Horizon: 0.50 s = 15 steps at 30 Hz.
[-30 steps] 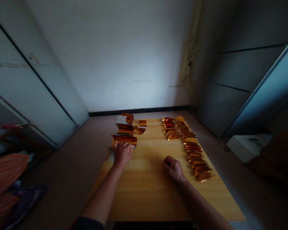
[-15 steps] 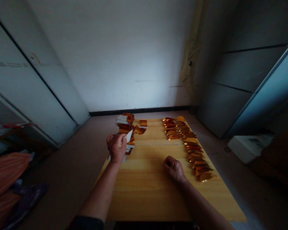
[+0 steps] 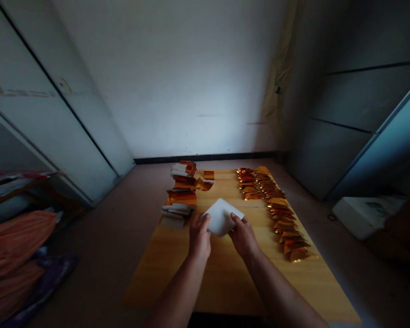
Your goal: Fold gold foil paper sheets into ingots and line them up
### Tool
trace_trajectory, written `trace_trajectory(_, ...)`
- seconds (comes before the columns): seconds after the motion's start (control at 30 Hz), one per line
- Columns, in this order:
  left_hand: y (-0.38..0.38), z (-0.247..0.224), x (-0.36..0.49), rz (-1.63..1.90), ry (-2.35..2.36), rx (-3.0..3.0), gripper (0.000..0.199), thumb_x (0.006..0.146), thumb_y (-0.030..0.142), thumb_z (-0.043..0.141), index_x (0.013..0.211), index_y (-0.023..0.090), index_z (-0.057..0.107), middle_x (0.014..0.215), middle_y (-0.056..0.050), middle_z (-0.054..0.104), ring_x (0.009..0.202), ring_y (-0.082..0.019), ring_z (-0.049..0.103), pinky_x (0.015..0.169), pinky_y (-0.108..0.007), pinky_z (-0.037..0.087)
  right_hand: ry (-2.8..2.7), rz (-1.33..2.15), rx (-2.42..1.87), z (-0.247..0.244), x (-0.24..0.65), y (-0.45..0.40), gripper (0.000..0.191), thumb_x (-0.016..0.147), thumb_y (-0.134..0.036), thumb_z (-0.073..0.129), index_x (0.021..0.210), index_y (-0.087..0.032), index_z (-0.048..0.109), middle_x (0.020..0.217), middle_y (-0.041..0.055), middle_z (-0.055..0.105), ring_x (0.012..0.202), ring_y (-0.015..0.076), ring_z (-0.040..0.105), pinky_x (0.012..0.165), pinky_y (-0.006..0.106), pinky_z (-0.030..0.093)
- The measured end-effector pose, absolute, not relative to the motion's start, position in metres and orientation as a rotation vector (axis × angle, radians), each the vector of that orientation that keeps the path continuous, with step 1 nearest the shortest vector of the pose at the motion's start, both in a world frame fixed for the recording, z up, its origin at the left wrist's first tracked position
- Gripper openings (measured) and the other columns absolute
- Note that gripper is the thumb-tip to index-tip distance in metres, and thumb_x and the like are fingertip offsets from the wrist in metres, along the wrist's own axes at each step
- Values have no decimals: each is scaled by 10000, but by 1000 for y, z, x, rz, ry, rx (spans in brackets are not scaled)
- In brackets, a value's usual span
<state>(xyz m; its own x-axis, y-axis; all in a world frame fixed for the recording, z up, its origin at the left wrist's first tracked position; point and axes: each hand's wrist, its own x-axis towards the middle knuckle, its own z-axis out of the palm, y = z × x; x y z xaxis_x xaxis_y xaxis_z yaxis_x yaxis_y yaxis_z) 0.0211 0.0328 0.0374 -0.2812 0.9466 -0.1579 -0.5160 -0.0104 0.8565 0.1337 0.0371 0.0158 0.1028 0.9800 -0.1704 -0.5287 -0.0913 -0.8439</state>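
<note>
A sheet of paper (image 3: 220, 217), white side up and turned cornerwise, is held over the middle of the wooden table. My left hand (image 3: 200, 232) pinches its left corner, thumb on top. At the opposite corner my right hand (image 3: 242, 231) grips it the same way. The paper's underside is hidden. Left of my hands lies a pile of loose copper-gold and white sheets (image 3: 181, 198), some curled. Along the right side run rows of folded gold foil pieces (image 3: 282, 218), overlapping one another.
The wooden table (image 3: 177, 273) stands near a white wall (image 3: 177, 82). Grey cabinets (image 3: 355, 100) rise at the right, with a white box (image 3: 355, 214) on the floor. Pale doors (image 3: 64, 114) and orange cloth or bags (image 3: 17, 246) are at the left.
My left hand has brought the sheet from the pile to the table's middle. My right hand, earlier curled near the folded pieces, has moved left and taken the other corner.
</note>
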Motion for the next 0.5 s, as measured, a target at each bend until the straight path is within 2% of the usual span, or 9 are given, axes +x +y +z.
trace_trajectory(0.07, 26, 26, 24, 1537, 1067, 536, 422, 543, 435, 758, 782, 185, 516, 716, 18, 627, 643, -136, 606, 580, -238, 463, -581, 1311, -964, 9, 141, 51, 480, 626, -418, 710, 1014, -189, 546, 877, 46, 661, 763, 186, 615, 616, 268, 496)
trace_trajectory(0.2, 16, 8, 21, 1404, 1210, 562, 404, 539, 414, 744, 781, 187, 511, 662, 39, 578, 553, -109, 563, 487, -208, 439, -674, 1243, -1168, -7, 160, 69, 626, 605, -364, 696, 1164, -183, 481, 707, -20, 598, 595, 157, 577, 529, 256, 466)
trace_trajectory(0.33, 10, -3, 10, 1173, 1404, 953, 491, 645, 288, 634, 1124, 229, 543, 594, 63, 560, 451, -103, 508, 407, -187, 372, -1109, 942, -1492, -16, 170, 76, 604, 626, -257, 643, 1202, -167, 488, 816, 10, 621, 676, 163, 592, 603, 253, 464)
trace_trajectory(0.4, 7, -5, 4, 1000, 1499, 1291, 402, 682, 199, 563, 1079, 233, 611, 614, 34, 611, 519, -125, 567, 501, -216, 436, -1426, 729, -1599, -17, 170, 77, 500, 639, -165, 588, 1136, -171, 544, 886, 33, 629, 745, 163, 597, 666, 245, 450)
trace_trajectory(0.5, 4, 0, -1, 692, 1628, 1719, 326, 688, 116, 516, 932, 239, 694, 865, -42, 715, 825, -194, 660, 751, -294, 482, -1834, 447, -1686, -13, 167, 73, 345, 704, -105, 527, 1034, -176, 602, 978, 65, 619, 808, 158, 583, 686, 235, 416)
